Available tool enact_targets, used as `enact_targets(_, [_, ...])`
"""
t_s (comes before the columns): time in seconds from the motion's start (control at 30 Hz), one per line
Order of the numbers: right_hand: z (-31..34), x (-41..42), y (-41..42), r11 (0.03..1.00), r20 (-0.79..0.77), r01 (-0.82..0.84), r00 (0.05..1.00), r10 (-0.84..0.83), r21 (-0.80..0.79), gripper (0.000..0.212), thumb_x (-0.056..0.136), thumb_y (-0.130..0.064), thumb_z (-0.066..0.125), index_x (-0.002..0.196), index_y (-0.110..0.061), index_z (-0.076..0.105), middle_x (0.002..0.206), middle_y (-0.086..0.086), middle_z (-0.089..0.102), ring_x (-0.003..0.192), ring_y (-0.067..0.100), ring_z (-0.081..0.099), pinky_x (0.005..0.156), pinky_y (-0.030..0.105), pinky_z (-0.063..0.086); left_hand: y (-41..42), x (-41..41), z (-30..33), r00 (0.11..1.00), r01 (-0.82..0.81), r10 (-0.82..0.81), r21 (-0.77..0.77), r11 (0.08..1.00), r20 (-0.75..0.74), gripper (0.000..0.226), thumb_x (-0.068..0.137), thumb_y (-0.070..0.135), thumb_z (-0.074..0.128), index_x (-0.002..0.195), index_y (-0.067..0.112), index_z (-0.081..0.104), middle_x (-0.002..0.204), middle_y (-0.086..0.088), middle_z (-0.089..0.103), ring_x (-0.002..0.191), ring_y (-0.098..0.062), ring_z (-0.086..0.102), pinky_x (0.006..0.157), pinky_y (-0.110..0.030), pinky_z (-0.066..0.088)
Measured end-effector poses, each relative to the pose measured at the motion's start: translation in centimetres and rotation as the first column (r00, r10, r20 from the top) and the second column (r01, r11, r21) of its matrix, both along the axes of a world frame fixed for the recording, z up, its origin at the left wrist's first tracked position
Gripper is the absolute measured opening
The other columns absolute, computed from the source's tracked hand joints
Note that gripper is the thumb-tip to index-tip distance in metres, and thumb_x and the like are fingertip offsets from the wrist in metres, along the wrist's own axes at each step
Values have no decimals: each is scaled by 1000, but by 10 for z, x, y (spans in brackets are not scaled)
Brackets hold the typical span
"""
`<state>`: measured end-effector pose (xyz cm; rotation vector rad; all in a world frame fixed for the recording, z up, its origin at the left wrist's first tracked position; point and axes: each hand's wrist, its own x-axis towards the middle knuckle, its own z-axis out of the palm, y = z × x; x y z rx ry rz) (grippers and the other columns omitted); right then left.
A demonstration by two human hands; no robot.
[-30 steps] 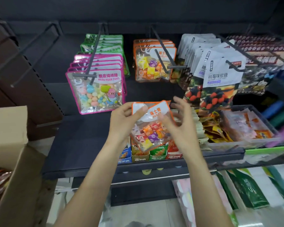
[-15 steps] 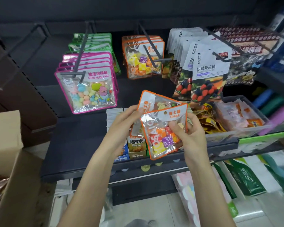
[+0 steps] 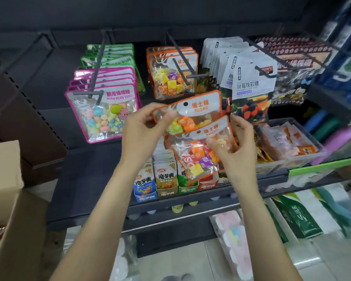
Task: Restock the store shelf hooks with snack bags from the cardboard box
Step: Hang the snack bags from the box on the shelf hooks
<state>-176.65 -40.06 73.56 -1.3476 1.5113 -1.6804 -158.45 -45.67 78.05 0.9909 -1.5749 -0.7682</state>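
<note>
1. The left hand (image 3: 144,128) pinches the top-left corner of one clear orange-edged candy bag (image 3: 199,110) with thumb and fingers. Its white top says "SUGAR" in orange under three signs too blurry to read.
2. The right hand (image 3: 234,147) curls around a second orange-edged candy bag (image 3: 197,157) — thumb on the front, fingers behind. It sits lower, overlapping the first bag. Both hold bright square sweets.
3. Both bags are in the air, just in front of the dark metal hook (image 3: 182,65) where more orange bags (image 3: 170,76) hang.
4. The pink-edged bags (image 3: 103,114) on the left say "MIAN MIAN TANG" and hold pastel balls.
5. White berry bags (image 3: 251,86) hang to the right.
6. Small snack cartons (image 3: 165,179) stand on the dark shelf (image 3: 85,179) below the hands.
7. The brown cardboard box (image 3: 4,175) is at the far left — its inside is mostly hidden.
</note>
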Motion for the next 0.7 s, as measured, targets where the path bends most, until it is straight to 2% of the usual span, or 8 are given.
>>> enact_targets(0.1, [21, -4, -6, 996, -71, -52, 996, 47, -70, 67, 82, -21, 76, 137, -29, 38, 119, -30, 59, 116, 0, 56, 95, 23, 48, -10, -4, 18, 990, 38, -30, -53, 998, 141, 6, 86, 31, 71, 87, 25, 70, 74, 17, 67, 70, -1, 61, 66, -19, 48])
enact_targets(0.23, [35, -3, -15, 979, -131, -80, 990, 56, -187, 59, 88, -17, 70, 134, -33, 38, 108, -32, 64, 99, 5, 66, 80, 32, 55, -15, -16, 24, 1000, -6, 8, -94, 996, 23, 12, 88, 31, 68, 79, 23, 66, 74, -6, 66, 63, -17, 54, 58, -31, 42])
enact_targets(0.27, [37, -2, -18, 976, -185, -76, 982, 38, -203, 53, 89, -20, 69, 132, -34, 41, 112, -35, 60, 102, 2, 64, 82, 30, 55, -16, -18, 21, 999, -39, 38, -93, 995, -7, 13, 89, 31, 67, 79, 23, 66, 75, -10, 66, 62, -18, 51, 57, -33, 40])
enact_targets(0.33, [37, 0, -23, 974, -289, -59, 957, -8, -220, 45, 91, -24, 67, 131, -31, 48, 117, -37, 55, 106, -9, 58, 87, 14, 48, -19, -22, 15, 992, -114, 110, -68, 991, -63, 20, 90, 31, 65, 81, 13, 68, 74, -20, 60, 62, -15, 45, 58, -33, 36])
enact_targets(0.4, [36, 1, -29, 977, -341, -36, 939, -39, -211, 44, 90, -25, 67, 132, -26, 53, 118, -29, 56, 104, -16, 54, 85, 6, 42, -22, -26, 11, 981, -156, 151, -27, 987, -125, 24, 91, 26, 64, 84, 3, 67, 76, -25, 58, 65, -17, 46, 61, -32, 36])
enact_targets(0.47, [36, 1, -32, 979, -349, -32, 936, -41, -199, 46, 90, -25, 68, 133, -24, 54, 120, -23, 58, 106, -17, 53, 87, 6, 42, -25, -29, 11, 974, -169, 165, -12, 986, -157, 22, 91, 24, 64, 84, 3, 67, 73, -23, 58, 64, -14, 45, 61, -29, 36])
enact_targets(0.6, [37, 0, -37, 979, -342, -21, 938, -51, -204, 46, 90, -23, 68, 134, -24, 54, 130, -20, 54, 118, -14, 49, 98, 12, 42, -28, -34, 12, 972, -168, 163, -18, 986, -168, 20, 91, 26, 65, 79, 10, 67, 62, 6, 51, 58, -5, 39, 55, -20, 31])
enact_targets(0.7, [37, -1, -39, 979, -334, -20, 941, -50, -201, 47, 90, -22, 68, 134, -24, 54, 130, -19, 54, 119, -12, 49, 97, 12, 43, -30, -35, 13, 976, -170, 161, -50, 984, -145, 15, 91, 27, 64, 76, 26, 64, 65, 13, 57, 58, 0, 45, 58, -16, 36])
